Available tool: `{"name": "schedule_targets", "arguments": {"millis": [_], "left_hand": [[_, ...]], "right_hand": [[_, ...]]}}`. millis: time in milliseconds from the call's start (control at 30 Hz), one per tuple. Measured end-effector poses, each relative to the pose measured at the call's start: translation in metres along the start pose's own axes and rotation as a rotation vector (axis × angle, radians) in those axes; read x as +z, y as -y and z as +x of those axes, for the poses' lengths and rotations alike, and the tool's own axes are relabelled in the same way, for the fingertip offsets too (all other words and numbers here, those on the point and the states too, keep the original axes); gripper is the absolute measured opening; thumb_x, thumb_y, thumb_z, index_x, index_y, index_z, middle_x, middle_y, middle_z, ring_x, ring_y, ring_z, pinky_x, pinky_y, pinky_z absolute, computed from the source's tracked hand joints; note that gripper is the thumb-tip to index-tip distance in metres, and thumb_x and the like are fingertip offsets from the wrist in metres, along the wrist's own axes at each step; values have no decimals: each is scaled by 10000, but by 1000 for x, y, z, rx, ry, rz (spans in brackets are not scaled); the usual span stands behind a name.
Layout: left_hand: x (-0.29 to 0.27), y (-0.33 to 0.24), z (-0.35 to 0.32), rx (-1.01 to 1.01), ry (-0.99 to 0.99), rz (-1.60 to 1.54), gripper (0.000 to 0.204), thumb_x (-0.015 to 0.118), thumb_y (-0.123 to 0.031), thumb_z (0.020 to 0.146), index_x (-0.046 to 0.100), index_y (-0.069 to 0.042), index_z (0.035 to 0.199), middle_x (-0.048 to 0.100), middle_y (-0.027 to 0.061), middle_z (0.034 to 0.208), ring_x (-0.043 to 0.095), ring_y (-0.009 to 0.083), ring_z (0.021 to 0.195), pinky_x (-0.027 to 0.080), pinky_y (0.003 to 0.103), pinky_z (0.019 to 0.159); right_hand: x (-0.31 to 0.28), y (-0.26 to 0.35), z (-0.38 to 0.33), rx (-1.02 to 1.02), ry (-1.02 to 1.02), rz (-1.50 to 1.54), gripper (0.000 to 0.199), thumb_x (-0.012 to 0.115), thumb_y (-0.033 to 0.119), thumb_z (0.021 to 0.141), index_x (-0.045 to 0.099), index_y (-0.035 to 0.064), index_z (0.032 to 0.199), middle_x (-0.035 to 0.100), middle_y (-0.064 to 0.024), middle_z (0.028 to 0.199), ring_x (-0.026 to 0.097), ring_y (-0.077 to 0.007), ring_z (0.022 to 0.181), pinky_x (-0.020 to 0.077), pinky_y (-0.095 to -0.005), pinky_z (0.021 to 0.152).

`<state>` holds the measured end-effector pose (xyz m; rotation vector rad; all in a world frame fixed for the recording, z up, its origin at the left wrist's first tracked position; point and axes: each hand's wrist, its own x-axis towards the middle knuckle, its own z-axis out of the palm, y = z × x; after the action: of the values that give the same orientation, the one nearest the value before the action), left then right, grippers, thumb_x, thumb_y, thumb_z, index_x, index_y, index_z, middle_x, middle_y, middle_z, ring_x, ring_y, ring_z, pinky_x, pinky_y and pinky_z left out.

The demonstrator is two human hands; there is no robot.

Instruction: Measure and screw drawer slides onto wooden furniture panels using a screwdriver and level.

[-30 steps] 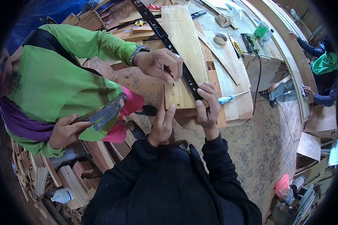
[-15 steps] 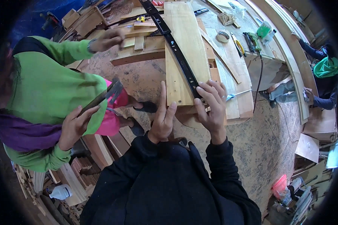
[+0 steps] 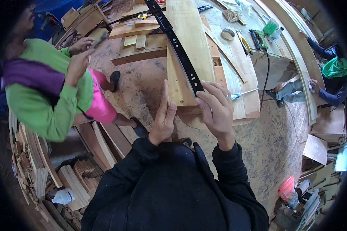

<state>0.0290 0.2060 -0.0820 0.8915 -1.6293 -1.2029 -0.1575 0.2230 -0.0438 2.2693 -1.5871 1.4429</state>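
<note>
A long black metal drawer slide [image 3: 180,51] lies slantwise along a pale wooden board [image 3: 194,42]. The near end of the slide is between the thumb and fingers of my right hand [image 3: 218,109]. At the board's near left corner is my left hand [image 3: 162,117], its fingers stretched upward along the edge and its thumb apart, holding nothing. A screw [image 3: 182,102] sits in the board near its front edge.
Farther right, the bench holds a screwdriver [image 3: 241,95], pliers [image 3: 244,41], a tape roll [image 3: 228,34] and a green nail gun [image 3: 260,40]. At left stands a co-worker in green [image 3: 42,96] with a hammer [image 3: 100,39]. Stacked wood strips [image 3: 71,183] lie lower left.
The slide's near end has lifted slightly away from the board's front edge, my right hand with it. The co-worker at left has turned and drawn the hammer farther from me.
</note>
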Motion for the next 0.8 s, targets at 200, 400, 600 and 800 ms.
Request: {"name": "schedule_targets", "arguments": {"millis": [200,400,600,800], "left_hand": [[4,1,2,1,-13,-11,673,328,-352,1100,71,13,1604,136,205,1669,165,307,1539,151,371,1234],[-26,35,28,124,-22,-64,661,336,-404,1094,230,51,1561,296,218,1600,259,312,1501,167,397,1233],[-110,82,184,-58,-208,-118,602,424,-454,1072,337,-102,1553,407,54,1562,432,211,1382,361,410,1101],[-145,111,345,-307,-183,-500,339,538,-460,1024,628,-171,1177,657,-19,1108,587,150,961,503,426,833]], "right_hand": [[3,-5,2,18,-8,100,139,752,50,839,727,-7,963,695,-174,1174,655,-334,1053,503,-392,927],[6,-1,-3,23,-2,16,137,758,102,837,711,18,935,700,-173,1117,664,-344,1055,503,-456,975],[9,13,-2,49,-25,0,135,749,88,827,713,16,936,696,-171,1134,643,-344,1098,500,-455,983],[10,33,4,235,-4,-123,144,773,100,803,695,25,899,693,-155,1122,630,-342,1124,517,-453,987]]}}
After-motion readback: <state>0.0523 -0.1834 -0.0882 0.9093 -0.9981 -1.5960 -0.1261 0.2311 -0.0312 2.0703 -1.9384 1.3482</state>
